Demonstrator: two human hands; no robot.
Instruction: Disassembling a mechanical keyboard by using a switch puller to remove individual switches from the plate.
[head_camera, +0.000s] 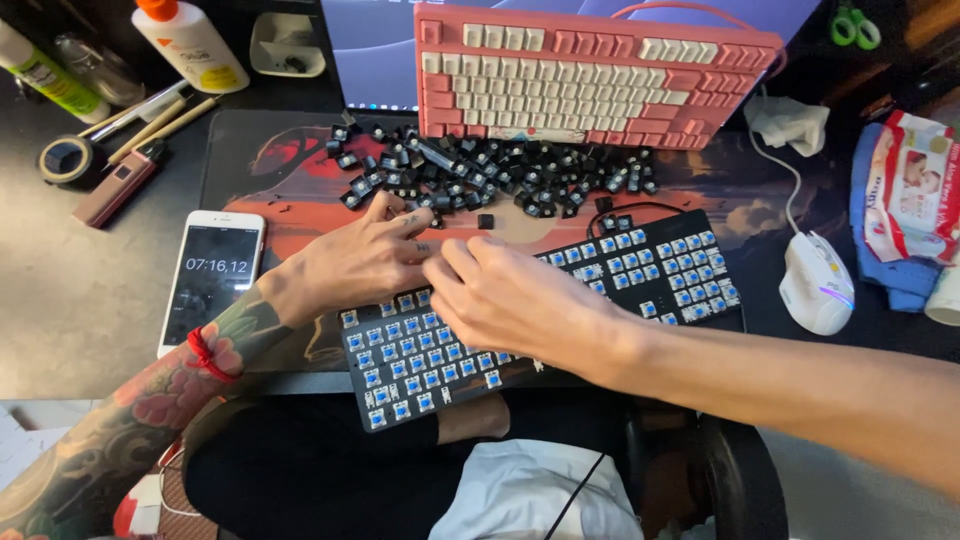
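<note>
View from above a cluttered dark desk. At 9 o'clock a white smartphone lies flat, its screen lit with a running timer. Above it, at 10 o'clock, sit a roll of dark tape, thin brushes and a white glue bottle with an orange cap. The left hand, its forearm tattooed and a red band at the wrist, rests at the upper left edge of a black keyboard whose keycaps are off, showing rows of blue switches. Its fingers curl downward; what they pinch is hidden. The right hand crosses in from 4 o'clock and lies over the board's centre, touching the left hand's fingertips; I cannot tell whether it grips anything. The board sits tilted at the frame's centre, half on a red desk mat. At 12 o'clock a heap of loose black keycaps lies before a pink keyboard propped upright. At 3 o'clock rests a white mouse, beside a pack of wipes.
</note>
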